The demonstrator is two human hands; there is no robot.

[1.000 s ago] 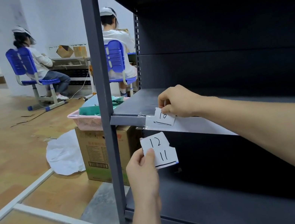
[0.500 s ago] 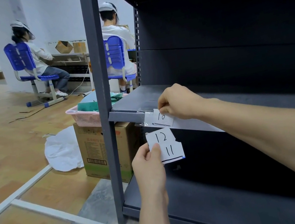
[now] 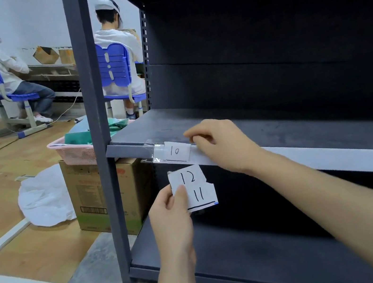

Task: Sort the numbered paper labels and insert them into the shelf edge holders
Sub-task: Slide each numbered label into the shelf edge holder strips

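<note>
Along the near edge of the middle shelf [image 3: 278,130], our right hand [image 3: 221,145] curls its fingers and pinches the top right corner of the label marked 10 [image 3: 177,151]. That label sits in the clear holder strip [image 3: 155,152] at the shelf's left end. A white strip [image 3: 333,160] runs right from it along the edge. Just below, apart from that edge, our left hand [image 3: 171,214] clamps thumb against fingers on two overlapped labels, label 12 [image 3: 188,177] above label 11 [image 3: 201,196]. The grey upright post [image 3: 98,132] stands just left of both hands. Left of the post, a cardboard box [image 3: 90,195] bears a pink basket [image 3: 75,153]. Between this edge and the lower shelf [image 3: 250,254], dark open room spreads to the right.
</note>
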